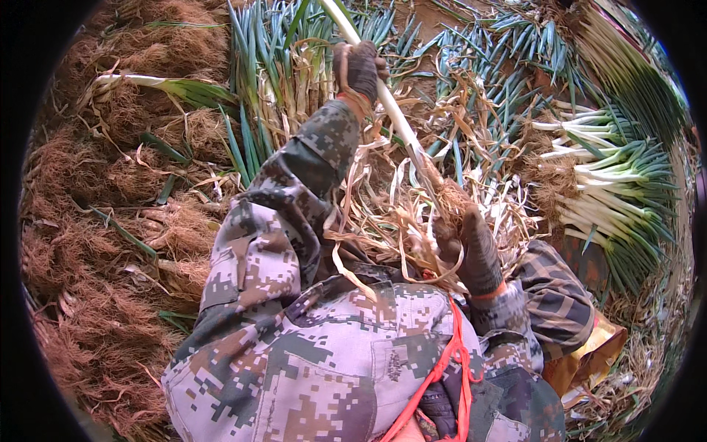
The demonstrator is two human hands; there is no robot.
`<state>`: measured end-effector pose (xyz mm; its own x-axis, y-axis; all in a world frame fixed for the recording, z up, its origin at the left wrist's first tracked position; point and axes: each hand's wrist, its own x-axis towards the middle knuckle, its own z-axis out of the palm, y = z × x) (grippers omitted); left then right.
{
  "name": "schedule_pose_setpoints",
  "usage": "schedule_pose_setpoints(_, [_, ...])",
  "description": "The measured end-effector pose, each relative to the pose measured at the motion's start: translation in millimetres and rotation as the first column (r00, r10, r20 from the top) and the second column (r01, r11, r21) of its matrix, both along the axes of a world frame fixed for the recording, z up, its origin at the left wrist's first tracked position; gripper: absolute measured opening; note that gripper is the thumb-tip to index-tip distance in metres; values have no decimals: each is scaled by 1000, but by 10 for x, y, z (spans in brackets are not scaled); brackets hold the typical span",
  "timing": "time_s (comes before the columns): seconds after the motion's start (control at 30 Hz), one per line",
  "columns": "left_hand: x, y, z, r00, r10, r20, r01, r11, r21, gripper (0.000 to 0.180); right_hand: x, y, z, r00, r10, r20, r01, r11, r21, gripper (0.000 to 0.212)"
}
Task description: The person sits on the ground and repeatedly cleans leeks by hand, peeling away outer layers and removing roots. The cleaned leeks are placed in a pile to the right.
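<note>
My left hand (pixel 359 70), in a dark glove, is closed around the white shaft of a long green onion (pixel 398 121). The onion slants from the top edge down toward my lap, roots lowest. Beside its brown, bushy roots (pixel 453 197) is my right hand (pixel 480 254), also gloved, fingers pointing up and thumb to the left. Dry leaf strips lie across and between them, so what the fingers grip is partly hidden. Papery dry leaves (pixel 405 228) cover my lap around the root end.
Unpeeled onions with shaggy brown roots (pixel 110 295) are heaped along the left. More green onions stand upright (pixel 283 81) ahead. At right lie cleaned white-stemmed onions (pixel 600 177), with a larger bundle (pixel 626 66) beyond. A plaid cloth (pixel 556 298) is by my right arm.
</note>
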<state>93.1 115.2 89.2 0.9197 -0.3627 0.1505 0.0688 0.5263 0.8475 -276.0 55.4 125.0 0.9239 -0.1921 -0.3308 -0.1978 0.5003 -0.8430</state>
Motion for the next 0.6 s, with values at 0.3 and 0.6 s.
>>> schedule_pose_setpoints(0.3, [389, 96, -353, 941, -21, -338, -57, 974, -221, 25, -1016, 15, -44, 953, -155, -262, 43, 921, -388, 36])
schedule_pose_setpoints(0.6, [634, 308, -377, 958, 237, 160, -283, 869, 406, 24, -1633, -250, -169, 981, 111, -160, -184, 266, -946, 37])
